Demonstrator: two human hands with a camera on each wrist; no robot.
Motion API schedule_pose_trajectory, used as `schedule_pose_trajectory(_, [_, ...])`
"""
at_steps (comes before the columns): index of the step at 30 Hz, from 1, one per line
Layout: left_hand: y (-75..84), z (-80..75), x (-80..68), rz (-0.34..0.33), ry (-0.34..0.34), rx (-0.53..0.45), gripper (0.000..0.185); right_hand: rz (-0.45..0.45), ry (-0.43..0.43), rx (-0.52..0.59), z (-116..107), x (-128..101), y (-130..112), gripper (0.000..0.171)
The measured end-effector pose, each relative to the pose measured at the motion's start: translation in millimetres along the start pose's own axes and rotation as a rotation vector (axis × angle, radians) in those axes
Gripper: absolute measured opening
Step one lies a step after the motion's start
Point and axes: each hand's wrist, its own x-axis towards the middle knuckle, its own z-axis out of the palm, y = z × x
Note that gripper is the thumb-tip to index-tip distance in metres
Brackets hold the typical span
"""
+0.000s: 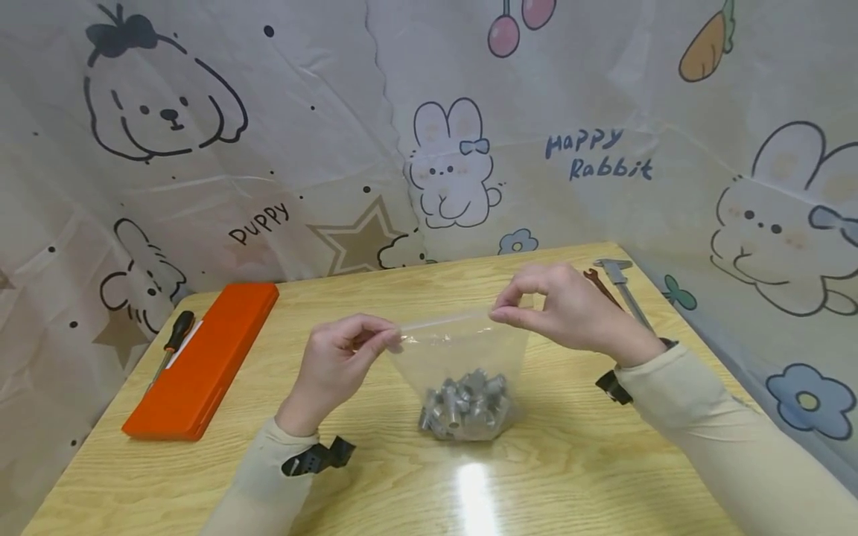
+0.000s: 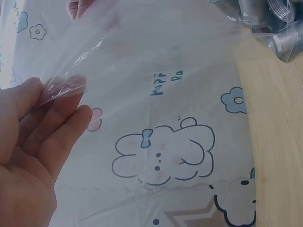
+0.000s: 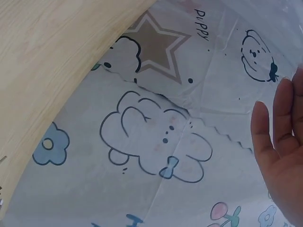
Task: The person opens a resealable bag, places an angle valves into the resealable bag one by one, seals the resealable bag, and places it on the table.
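A clear zip bag [image 1: 429,366] stands on the table with several grey metal fittings [image 1: 469,402] heaped in its bottom. My left hand [image 1: 342,365] pinches the bag's top left corner between thumb and fingers; the left wrist view shows the thin film [image 2: 71,87] lying over those fingertips. At the top right corner, my right hand [image 1: 559,309] pinches the bag's edge. The top edge is stretched between both hands. Threaded ends show on some fittings [image 2: 281,9] in the left wrist view. In the right wrist view, my right hand [image 3: 284,151] shows only partly at the edge.
On the left of the wooden table [image 1: 375,491] lies an orange case [image 1: 208,365], with a black-handled screwdriver [image 1: 179,331] on its outer side. A caliper [image 1: 623,286] and a reddish-brown wrench [image 1: 596,279] lie at the right edge, behind my right hand. A printed cloth [image 1: 322,89] hangs behind.
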Motion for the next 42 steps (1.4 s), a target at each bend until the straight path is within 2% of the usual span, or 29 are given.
schedule_pose_trajectory(5, [-2.1,0.2,-1.2,-0.026,0.008,-0.003,0.003,0.068,0.018,0.011,-5.2,-10.5,8.2,0.004])
schedule_pose_trajectory(10, [-0.7,0.7,-0.3,-0.034,0.012,-0.002,0.011,0.009,0.039,-0.001,-9.2,-13.0,10.7,0.004])
schedule_pose_trajectory(14, [0.7,1.6,0.3,-0.031,0.01,-0.001,0.012,-0.048,0.062,-0.028,-10.2,-12.6,9.9,0.014])
schedule_pose_trajectory(26, [1.9,1.6,-1.1,-0.098,0.044,-0.022,0.007,0.004,0.085,-0.028,-9.9,-18.7,14.7,0.007])
schedule_pose_trajectory(35, [3.2,3.9,-0.5,-0.091,0.039,-0.005,0.007,-0.106,0.198,-0.135,-6.5,-18.0,9.9,0.014])
schedule_pose_trajectory(39, [3.2,5.3,-0.1,-0.09,0.058,-0.01,0.007,-0.081,0.23,-0.125,-4.9,-20.2,8.1,0.014])
schedule_pose_trajectory(42, [7.9,5.3,1.4,-0.062,0.076,-0.009,0.003,-0.044,0.254,-0.109,-6.0,-24.6,4.4,0.015])
